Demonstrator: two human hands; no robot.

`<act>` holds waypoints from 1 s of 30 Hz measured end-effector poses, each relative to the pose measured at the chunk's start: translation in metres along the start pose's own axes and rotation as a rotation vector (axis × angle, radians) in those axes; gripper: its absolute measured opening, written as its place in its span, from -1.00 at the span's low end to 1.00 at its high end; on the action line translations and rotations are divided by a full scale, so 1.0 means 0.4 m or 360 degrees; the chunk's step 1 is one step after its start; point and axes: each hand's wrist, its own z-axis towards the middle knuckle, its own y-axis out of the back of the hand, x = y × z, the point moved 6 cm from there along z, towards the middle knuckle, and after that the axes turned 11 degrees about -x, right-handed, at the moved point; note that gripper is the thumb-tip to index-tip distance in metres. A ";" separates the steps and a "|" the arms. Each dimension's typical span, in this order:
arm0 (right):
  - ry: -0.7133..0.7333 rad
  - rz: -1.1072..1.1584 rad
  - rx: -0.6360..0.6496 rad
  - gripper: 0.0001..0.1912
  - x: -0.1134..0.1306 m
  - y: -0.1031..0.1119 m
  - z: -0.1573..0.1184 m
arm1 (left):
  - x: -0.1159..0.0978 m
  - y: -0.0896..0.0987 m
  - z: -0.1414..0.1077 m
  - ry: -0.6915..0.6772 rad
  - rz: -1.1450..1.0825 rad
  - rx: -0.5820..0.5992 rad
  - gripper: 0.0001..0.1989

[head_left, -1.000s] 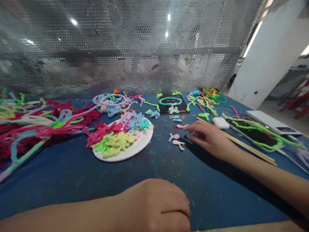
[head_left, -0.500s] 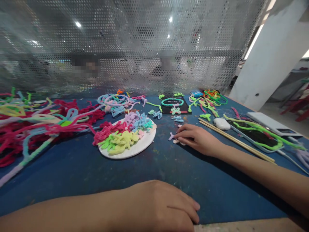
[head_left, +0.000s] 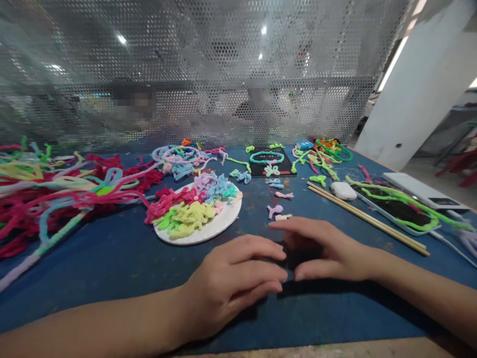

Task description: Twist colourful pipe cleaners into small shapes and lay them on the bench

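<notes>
1. My left hand (head_left: 238, 278) is lying palm down on the blue desk (head_left: 112, 258) near its front edge, with my fingers (head_left: 261, 256) stretched out side by side and pointing right, pinching nothing that I can see.
2. My right hand (head_left: 324, 248) is resting just beside it, fingers loosely curved and pointing left, the tips of both hands almost meeting; whether anything is lying under them, I cannot tell.
3. A small cream fuzzy piece (head_left: 283, 217) is lying just beyond my right fingertips, and a lilac piece (head_left: 275, 210) is sitting right behind it, toward the middle of the desk.
4. A white plate (head_left: 219, 223) is sitting left of those pieces, heaped with red, yellow-green, purple and blue fuzzy bits (head_left: 186, 209).
5. A tangle of long fuzzy stems (head_left: 55, 189) is spreading along the left edge.
6. Two wooden sticks (head_left: 368, 219) are lying slantwise toward the right edge, with a white case (head_left: 343, 190) at their far end.
7. A black timer (head_left: 268, 161) is lying near the back edge under a teal loop.
</notes>
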 end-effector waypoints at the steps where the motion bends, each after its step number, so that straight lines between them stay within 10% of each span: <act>1: -0.0019 -0.0035 -0.0078 -0.51 -0.015 0.019 0.001 | 0.007 0.005 -0.001 0.0021 0.0043 -0.0052 -0.82; 9: -0.0011 -0.0257 -0.0225 -0.83 -0.110 0.127 0.000 | 0.072 0.022 0.008 0.0350 0.0274 -0.0244 -0.86; 14: -0.0111 -0.0600 -0.0112 -0.70 -0.162 0.125 -0.001 | 0.027 0.058 0.010 -0.0050 0.0425 -0.0446 -0.86; 21: -0.0247 -0.1090 -0.0628 -0.81 -0.137 0.189 0.003 | -0.020 -0.027 -0.013 -0.0410 0.0600 0.0190 -0.72; 24: -0.0056 -0.0822 -0.0802 -0.62 -0.022 0.142 0.004 | 0.002 -0.049 -0.018 -0.0329 0.0774 0.0304 -0.69; 30: -0.0528 0.0008 -0.0095 -0.38 0.072 -0.105 0.027 | 0.021 -0.031 -0.012 -0.0308 0.0669 0.0266 -0.66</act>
